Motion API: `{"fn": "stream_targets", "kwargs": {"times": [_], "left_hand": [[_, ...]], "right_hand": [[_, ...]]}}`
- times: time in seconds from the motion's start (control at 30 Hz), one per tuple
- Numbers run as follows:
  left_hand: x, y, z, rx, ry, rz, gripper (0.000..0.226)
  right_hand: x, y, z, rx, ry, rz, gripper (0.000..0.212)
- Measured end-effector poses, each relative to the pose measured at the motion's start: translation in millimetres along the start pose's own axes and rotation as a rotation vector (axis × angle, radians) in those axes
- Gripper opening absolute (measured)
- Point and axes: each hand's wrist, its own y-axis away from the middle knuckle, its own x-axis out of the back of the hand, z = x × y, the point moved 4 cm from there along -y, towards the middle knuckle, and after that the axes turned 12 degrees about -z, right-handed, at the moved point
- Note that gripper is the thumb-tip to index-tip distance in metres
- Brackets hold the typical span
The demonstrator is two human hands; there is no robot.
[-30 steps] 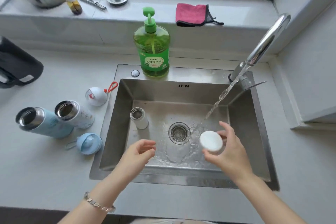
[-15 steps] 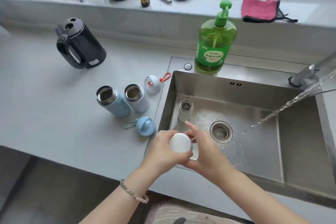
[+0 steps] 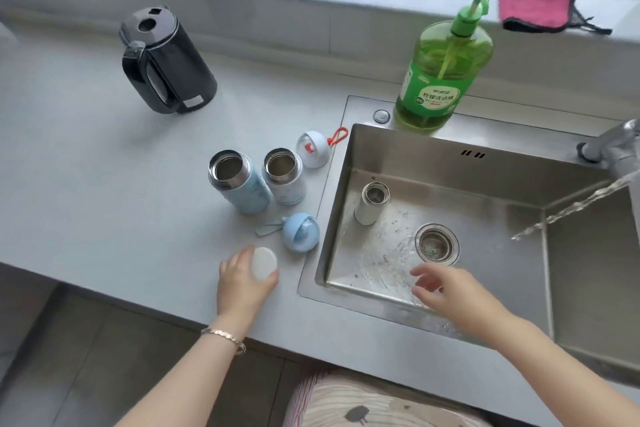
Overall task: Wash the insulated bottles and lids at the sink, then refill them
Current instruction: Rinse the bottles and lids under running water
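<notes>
My left hand (image 3: 242,282) grips a round white lid (image 3: 264,262) just above the counter, in front of the blue lid (image 3: 300,231). My right hand (image 3: 450,288) hovers open and empty over the sink's (image 3: 346,163) front edge. A small white bottle (image 3: 370,203) stands uncapped in the sink basin, left of the drain (image 3: 437,244). On the counter stand an open blue bottle (image 3: 239,182) and an open white bottle (image 3: 284,177). A white lid with a red strap (image 3: 313,148) lies behind them. Water runs from the faucet (image 3: 613,142) at the right.
A black kettle (image 3: 166,61) stands at the back left of the counter. A green dish soap pump bottle (image 3: 441,69) sits on the sink's back rim. The windowsill holds a pink cloth (image 3: 535,9), a metal pot, a small brown bottle and a sink plug.
The white lid passed from my right hand through both hands into my left, which carried it left over the counter. My right hand let go and stays over the sink. The view shifted left.
</notes>
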Motion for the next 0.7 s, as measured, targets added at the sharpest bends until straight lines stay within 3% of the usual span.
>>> {"fn": "stream_targets", "kwargs": {"times": [0.1,0.2,0.23,0.3,0.43,0.57,0.7], "left_hand": [[-1,10,16,-0.092,-0.052,0.086,0.066],[0,34,69,-0.518,-0.062,0.297,0.05],[-3,39,91,-0.663,-0.048,0.288,0.04],[-16,30,134,-0.771,-0.027,0.137,0.031],[-62,-31,194,-0.558,-0.064,-0.145,0.035],[-101,-79,211,-0.441,-0.155,-0.202,0.035],[-121,-98,211,-0.391,-0.095,-0.212,0.029]], "right_hand": [[8,0,6,-0.019,-0.012,0.006,0.023],[19,1,14,-0.032,-0.039,0.018,0.022],[23,2,17,-0.038,-0.047,0.026,0.022],[32,1,27,-0.053,-0.067,0.049,0.022],[47,-2,55,-0.073,-0.114,0.114,0.019],[48,-2,83,-0.056,-0.174,0.146,0.019],[38,-2,106,-0.059,-0.222,0.133,0.019]]}}
